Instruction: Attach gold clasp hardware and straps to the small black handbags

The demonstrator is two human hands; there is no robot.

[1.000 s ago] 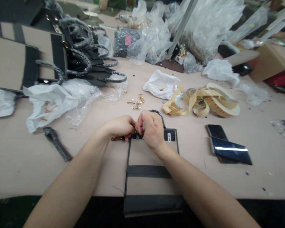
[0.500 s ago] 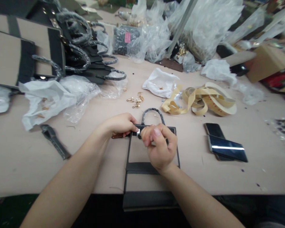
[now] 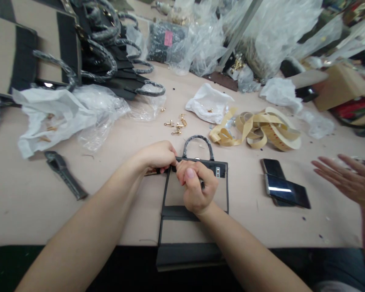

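A beige and black handbag piece (image 3: 197, 198) lies before me, its lower end reaching past the table's front edge. A plastic-wrapped handle (image 3: 198, 138) arches from its top. At the bag's upper left corner, my left hand (image 3: 159, 156) is closed on the edge, with a small dark strip (image 3: 152, 172) poking out beneath the fingers. My right hand (image 3: 197, 184) is wrapped round a dark-handled tool (image 3: 202, 184); its working tip is hidden near my left fingertips. A metal fitting (image 3: 218, 172) sits on the bag's upper right.
Several gold clasps (image 3: 178, 125) lie beyond the bag. Yellow tape (image 3: 258, 127), two phones (image 3: 286, 188) and a black wrapped strap (image 3: 65, 174) surround it. Finished-looking bags (image 3: 48, 44) are piled at back left. Another person's open hand (image 3: 346, 178) reaches in from the right.
My right hand has shifted left toward my left fingers, uncovering the fitting on the bag's upper right. Another person's hand has come into view at the right.
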